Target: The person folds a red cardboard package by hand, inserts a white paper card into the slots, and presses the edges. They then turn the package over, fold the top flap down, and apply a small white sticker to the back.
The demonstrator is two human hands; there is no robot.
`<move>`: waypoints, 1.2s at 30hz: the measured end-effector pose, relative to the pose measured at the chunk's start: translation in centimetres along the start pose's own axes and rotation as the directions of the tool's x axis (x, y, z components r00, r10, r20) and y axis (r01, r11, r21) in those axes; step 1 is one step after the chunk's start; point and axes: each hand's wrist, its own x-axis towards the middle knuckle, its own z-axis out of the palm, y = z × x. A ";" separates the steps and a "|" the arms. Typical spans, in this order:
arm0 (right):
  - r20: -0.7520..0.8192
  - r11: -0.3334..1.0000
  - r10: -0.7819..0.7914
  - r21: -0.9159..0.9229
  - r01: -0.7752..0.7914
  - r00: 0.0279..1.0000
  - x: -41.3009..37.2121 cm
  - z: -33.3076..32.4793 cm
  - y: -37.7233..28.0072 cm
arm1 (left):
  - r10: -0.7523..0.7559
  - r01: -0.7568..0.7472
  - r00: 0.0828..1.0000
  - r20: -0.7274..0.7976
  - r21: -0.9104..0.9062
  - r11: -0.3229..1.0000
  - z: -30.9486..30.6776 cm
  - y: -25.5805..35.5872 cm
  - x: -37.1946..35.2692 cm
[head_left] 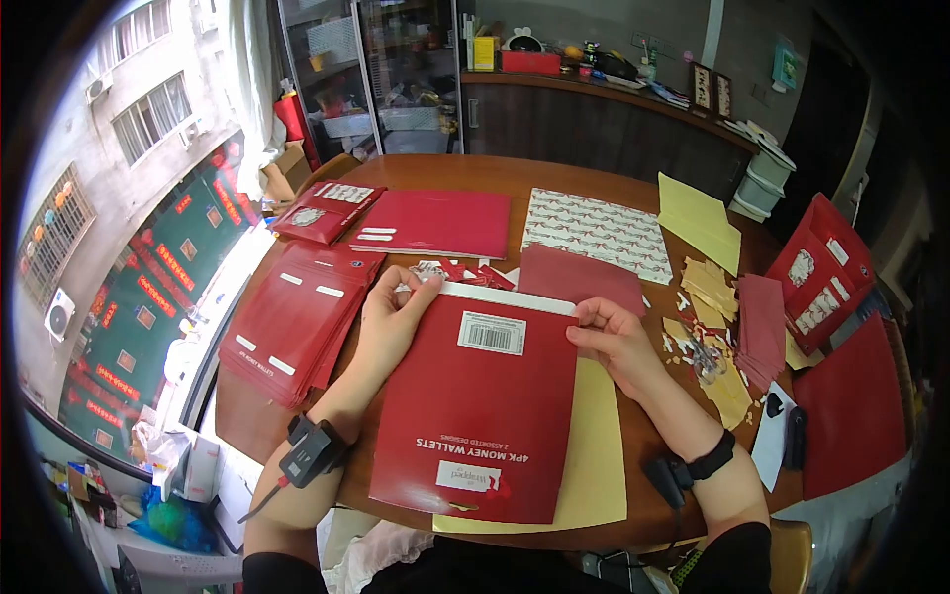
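Both hands grip a red money-wallet pack sleeve (475, 391) by its far edge, its print upside down to me. A white strip runs along that edge, with a barcode label (492, 334) just below it. My left hand (396, 302) pinches the far left corner between thumb and fingers. At the far right corner, my right hand (614, 342) does the same. Under the sleeve lies a yellow sheet (599, 445), partly covered. Beyond my hands are a darker red sheet (584, 275) and small red and white pieces (465, 272).
Stacked red sleeves (287, 327) lie at left, near a filled pack (327, 210) and a flat red folder (435, 223). Patterned paper (594, 230) lies at the back. At right are torn yellow scraps (711, 292), red envelopes (760, 327) and a standing red pack (821, 272).
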 end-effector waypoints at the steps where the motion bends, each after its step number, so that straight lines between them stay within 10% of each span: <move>1: -0.027 0.999 -0.030 -0.039 0.029 0.999 0.0 0.2 0.0 | -0.009 0.009 1.000 0.004 0.005 1.000 -0.1 -0.1 0.0; 23: -0.061 0.996 -0.048 -0.076 0.043 0.997 -0.1 0.6 0.0 | 0.087 -0.080 0.996 -0.002 0.369 0.926 -0.7 -2.1 0.4; 36: -0.025 0.997 -0.032 -0.068 0.031 0.999 -0.1 -0.1 0.2 | -0.072 0.075 0.997 -0.032 0.109 0.991 -0.5 -1.3 0.3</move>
